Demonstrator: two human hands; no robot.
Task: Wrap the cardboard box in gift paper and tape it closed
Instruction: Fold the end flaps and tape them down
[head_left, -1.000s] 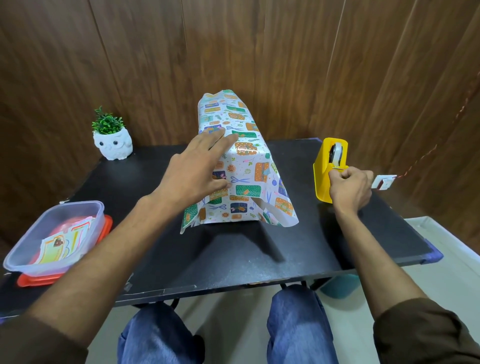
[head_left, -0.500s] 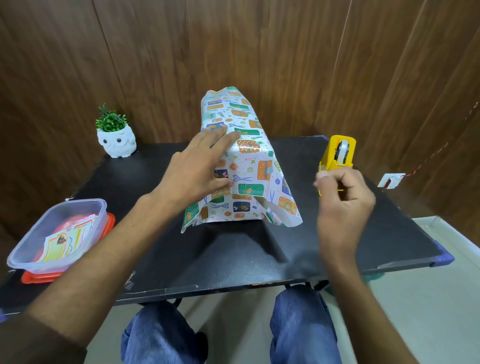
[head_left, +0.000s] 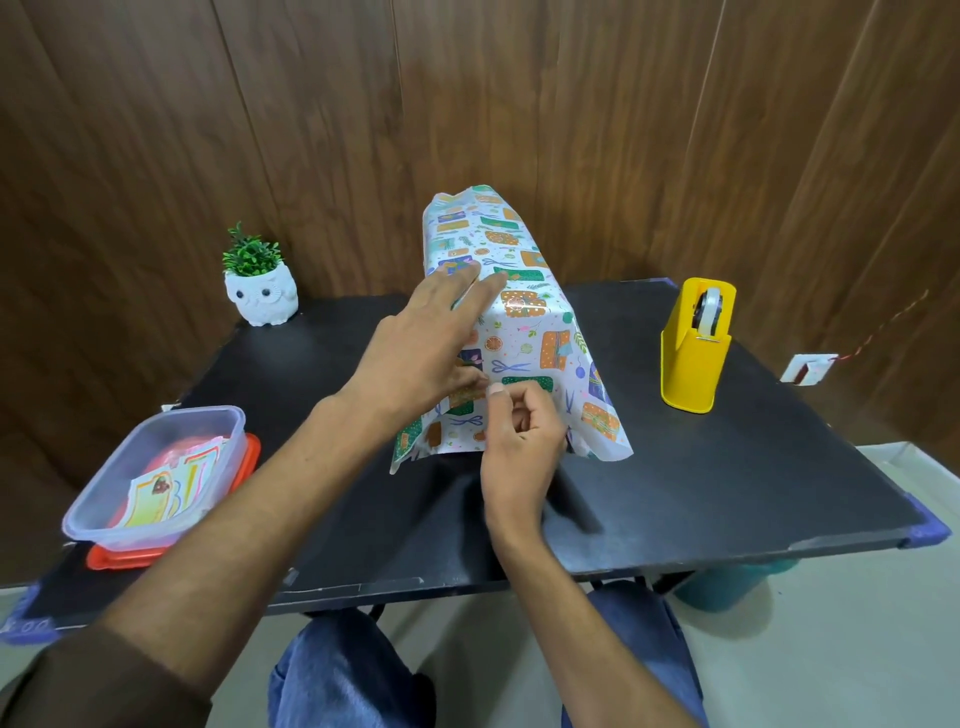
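Observation:
The box, draped in white gift paper (head_left: 527, 332) printed with presents and scissors, stands in the middle of the black table (head_left: 727, 467); the cardboard itself is hidden. The paper's loose ends flare out at the near end and stick up at the far end. My left hand (head_left: 421, 353) lies flat with straight fingers on the top left of the paper and presses it down. My right hand (head_left: 519, 441) is at the near top of the box beside my left thumb, fingers curled, thumb and forefinger pinching what seems to be a small clear piece of tape, hardly visible.
A yellow tape dispenser (head_left: 693, 358) stands on the table to the right of the box. A white owl pot (head_left: 261, 293) with a green plant sits at the back left. A clear plastic tub (head_left: 156, 478) of paper tags rests on an orange lid (head_left: 119, 558) at the front left.
My right hand left the tape dispenser, rose, and came left to the near top of the box. My left hand stayed pressed on the paper.

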